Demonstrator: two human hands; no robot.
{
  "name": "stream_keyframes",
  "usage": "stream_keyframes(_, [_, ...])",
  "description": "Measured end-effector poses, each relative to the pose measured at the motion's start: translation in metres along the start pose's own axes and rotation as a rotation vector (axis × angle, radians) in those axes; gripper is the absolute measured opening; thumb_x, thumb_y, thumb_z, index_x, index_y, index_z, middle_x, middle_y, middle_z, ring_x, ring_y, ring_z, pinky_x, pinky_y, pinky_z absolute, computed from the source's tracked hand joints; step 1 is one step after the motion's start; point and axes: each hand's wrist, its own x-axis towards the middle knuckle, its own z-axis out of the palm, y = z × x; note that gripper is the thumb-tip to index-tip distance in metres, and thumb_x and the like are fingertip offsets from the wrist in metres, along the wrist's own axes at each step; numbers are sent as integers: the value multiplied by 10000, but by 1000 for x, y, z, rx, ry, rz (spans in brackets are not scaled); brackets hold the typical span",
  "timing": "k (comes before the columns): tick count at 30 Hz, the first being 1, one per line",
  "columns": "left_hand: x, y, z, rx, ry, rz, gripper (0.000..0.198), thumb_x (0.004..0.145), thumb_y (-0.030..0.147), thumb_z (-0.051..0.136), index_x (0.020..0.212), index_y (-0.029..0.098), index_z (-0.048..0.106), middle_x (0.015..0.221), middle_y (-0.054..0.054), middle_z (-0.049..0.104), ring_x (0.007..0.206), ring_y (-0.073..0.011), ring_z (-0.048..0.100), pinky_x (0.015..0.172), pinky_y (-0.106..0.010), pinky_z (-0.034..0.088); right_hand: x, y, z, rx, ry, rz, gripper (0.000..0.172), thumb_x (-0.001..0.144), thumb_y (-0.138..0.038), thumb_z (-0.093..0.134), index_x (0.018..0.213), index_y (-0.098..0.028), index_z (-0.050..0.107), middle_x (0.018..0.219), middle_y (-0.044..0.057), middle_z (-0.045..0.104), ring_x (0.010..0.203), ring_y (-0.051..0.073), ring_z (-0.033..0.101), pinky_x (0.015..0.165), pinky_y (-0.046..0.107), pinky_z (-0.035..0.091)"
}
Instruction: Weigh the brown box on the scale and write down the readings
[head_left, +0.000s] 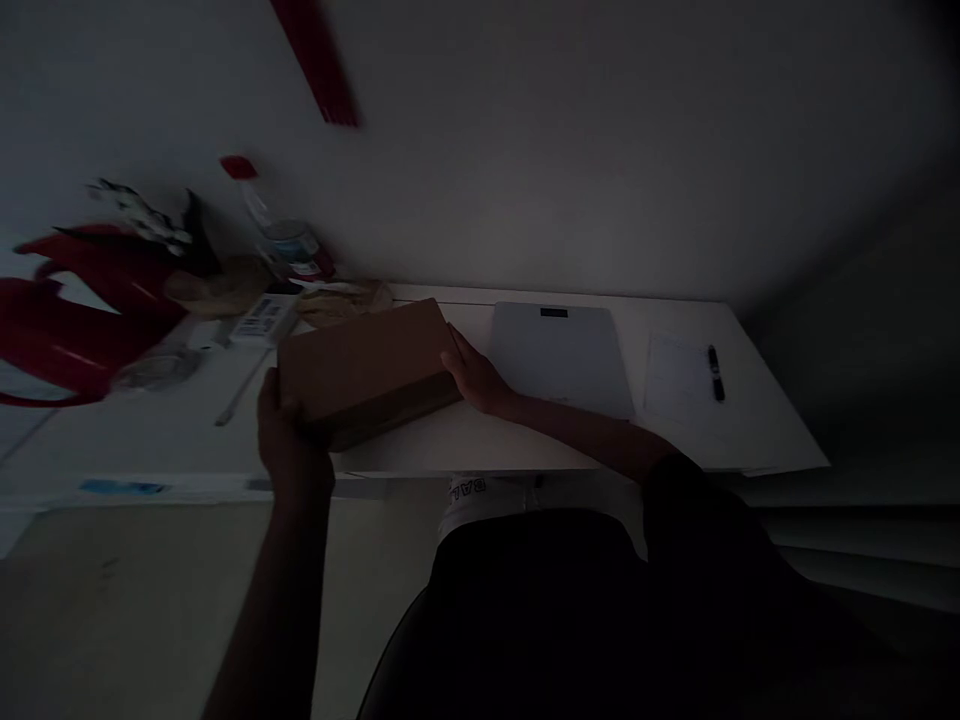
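Observation:
Between my two hands is a brown cardboard box (367, 365), tilted and held over the white table. My left hand (289, 430) grips its left end, with the thumb on the near side. At the right end, my right hand (480, 375) presses against the side, its fingers partly hidden behind the box. Just right of the box lies a flat, pale scale (559, 360) with a small dark display at its far edge. The picture is very dark, so the underside of the box is hard to make out.
Red watering cans (67, 340) stand on the left. Behind the box are a clear bottle (255, 200) with a red cap, a jar (296, 248) and a crumpled brown bag (341, 300). Paper (675, 375) and a black pen (716, 373) lie right. A wall rises behind the white table (465, 440).

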Motion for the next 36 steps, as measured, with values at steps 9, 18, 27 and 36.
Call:
stream_keyframes(9, [1,-7,-1,-2,-33,68,853,667,288,507,1505,178,395,1538,-61,482,1319,-245,528,1096,-417,477,0,4,4,23,13,-20,904,919,-757,266,1619,-189,207,1688,61,261,1553,240,266,1297,425,214])
stream_keyframes(18, [0,-3,-8,143,67,357,869,627,265,606,1452,60,424,1542,-177,451,1432,-281,428,1225,-474,302,-4,-8,-6,-90,25,19,770,985,-600,290,1586,-124,216,1666,151,279,1552,248,245,1290,449,199])
stream_keyframes(27, [-71,25,41,400,-108,1105,405,812,301,616,1195,173,646,1144,-125,678,1104,-328,637,1037,-538,480,-78,-16,-101,-315,-87,-161,384,1014,-406,404,1009,-149,688,1046,121,664,939,206,621,849,350,492])
stream_keyframes(36, [-186,10,160,486,-1096,1536,401,820,36,518,1165,208,626,997,-65,725,957,-217,669,831,-352,534,-173,7,-215,-614,-121,13,329,1019,-397,431,1031,-163,661,1121,136,620,904,201,590,771,334,459])
